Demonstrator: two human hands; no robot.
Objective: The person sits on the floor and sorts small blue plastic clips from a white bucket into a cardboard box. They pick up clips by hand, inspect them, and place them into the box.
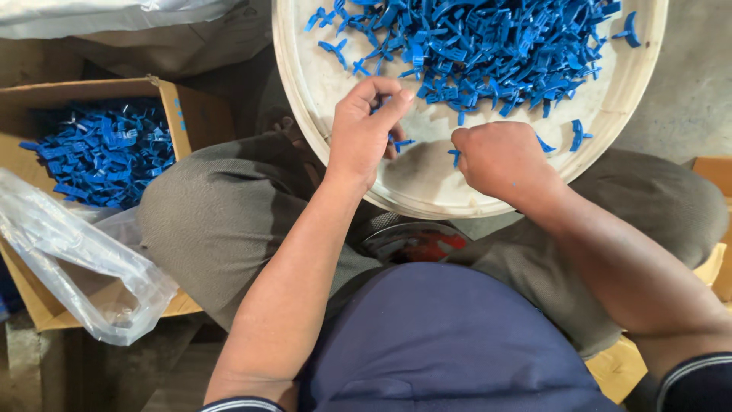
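Nearest us, our dark blue shirt front (450,343) fills the bottom of the view, with grey-brown trousered knees (221,221) spread to either side; between them a small round dish with something red in it (415,243) peeks out, mostly hidden. Just beyond, our left hand (366,130) curls its fingers (393,103) together around a small blue plastic clip (400,142), only part of which shows; our right hand (499,156) is closed into a loose fist, a bit of blue poking out at its thumb side, though we cannot tell exactly what it grips. Both hands rest over the near rim of the wide, round, off-white plastic basin (427,202), balanced on our lap; farther in lies the heap of small blue plastic pieces (488,49). To our left stands an open cardboard box (194,114) holding more blue pieces, a clear plastic bag (84,267) draped over its edge. We judge the basin could tip off our knees if a leg shifts, spilling the heap; loose pieces near the rim could slide off too.
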